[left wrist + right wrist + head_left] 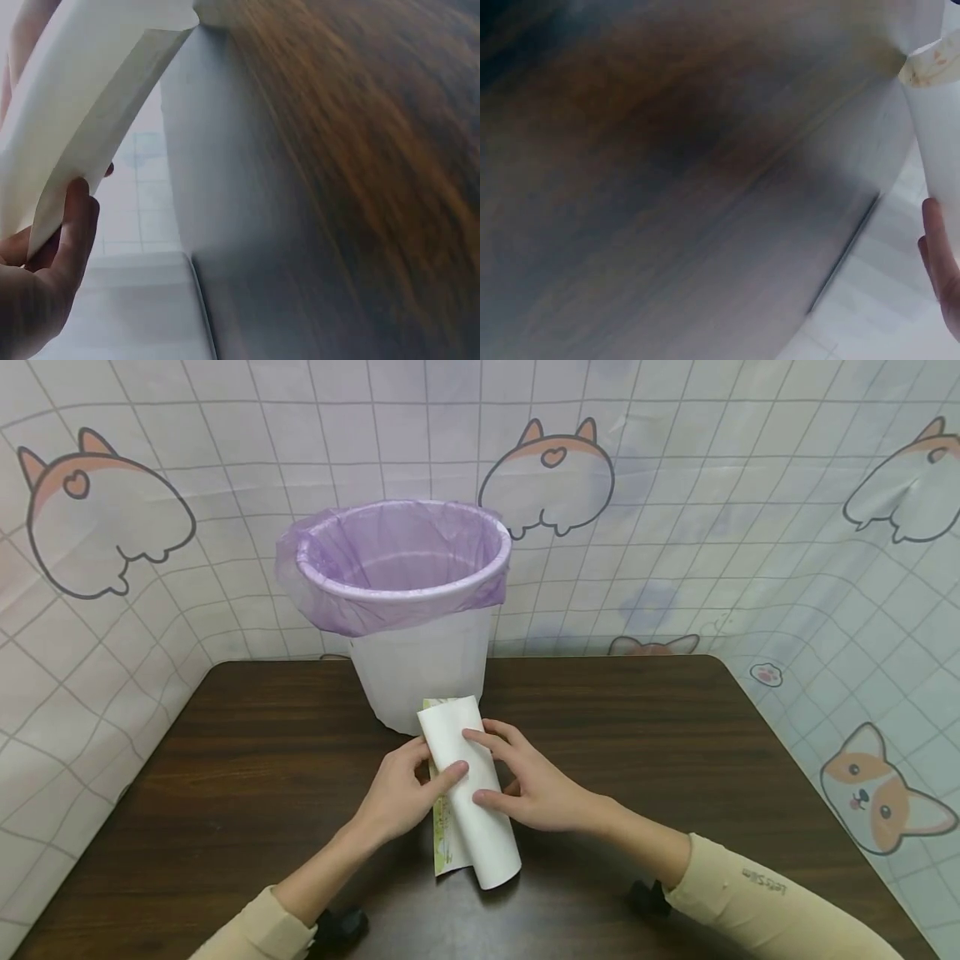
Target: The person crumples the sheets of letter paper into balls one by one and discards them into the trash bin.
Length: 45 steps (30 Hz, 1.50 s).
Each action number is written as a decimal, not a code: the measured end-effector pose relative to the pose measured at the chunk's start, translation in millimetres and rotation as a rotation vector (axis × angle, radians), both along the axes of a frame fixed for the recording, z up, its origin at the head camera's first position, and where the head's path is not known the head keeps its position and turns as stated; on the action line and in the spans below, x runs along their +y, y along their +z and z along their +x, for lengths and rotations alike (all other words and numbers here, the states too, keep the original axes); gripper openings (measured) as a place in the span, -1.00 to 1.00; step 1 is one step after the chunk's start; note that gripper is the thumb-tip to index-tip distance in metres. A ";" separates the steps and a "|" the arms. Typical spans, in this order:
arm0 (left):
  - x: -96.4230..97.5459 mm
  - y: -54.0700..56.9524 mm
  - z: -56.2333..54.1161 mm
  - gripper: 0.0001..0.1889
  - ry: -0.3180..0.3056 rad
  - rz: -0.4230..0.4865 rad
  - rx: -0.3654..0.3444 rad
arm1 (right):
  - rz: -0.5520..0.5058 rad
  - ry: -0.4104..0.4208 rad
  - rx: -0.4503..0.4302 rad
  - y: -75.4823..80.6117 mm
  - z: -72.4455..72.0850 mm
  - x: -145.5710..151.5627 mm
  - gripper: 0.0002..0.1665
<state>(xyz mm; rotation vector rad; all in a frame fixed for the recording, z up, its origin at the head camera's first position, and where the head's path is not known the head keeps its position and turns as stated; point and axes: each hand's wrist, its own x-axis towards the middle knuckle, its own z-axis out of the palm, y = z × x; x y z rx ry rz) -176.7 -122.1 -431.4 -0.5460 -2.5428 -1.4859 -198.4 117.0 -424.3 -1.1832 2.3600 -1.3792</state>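
A sheet of paper (pixel 483 839), white on one side and printed in yellow-green on the other, is rolled over on itself in front of the bin. At its left edge my left hand (pixel 397 793) pinches it, thumb on the white face and fingers behind. My right hand (pixel 536 789) holds the rolled part from the right, thumb and fingers spread along it. In the left wrist view, fingers (pixel 75 225) grip the flap of the paper (pixel 105 120). The right wrist view catches only part of the right hand (pixel 945 277) beside the paper (pixel 934 142).
Behind the paper, a white bin (pixel 423 664) with a purple liner bag (pixel 390 556) stands on the dark wooden table (pixel 247 793). A tiled-pattern cloth (pixel 675 510) with cartoon dogs hangs around the back and sides of the table.
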 end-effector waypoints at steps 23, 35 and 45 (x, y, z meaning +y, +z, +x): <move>-0.2 1.8 -4.8 -0.21 -0.154 0.610 -0.287 | -0.185 0.316 -0.119 -3.0 -2.9 17.5 0.39; 18.6 0.1 -1.2 -0.19 -0.107 0.672 -0.242 | -0.280 0.128 -0.062 -4.0 3.9 3.0 -0.15; 32.1 -1.1 2.6 -0.36 -0.155 0.686 -0.198 | -0.386 -0.046 0.000 -4.0 -2.3 1.0 -0.60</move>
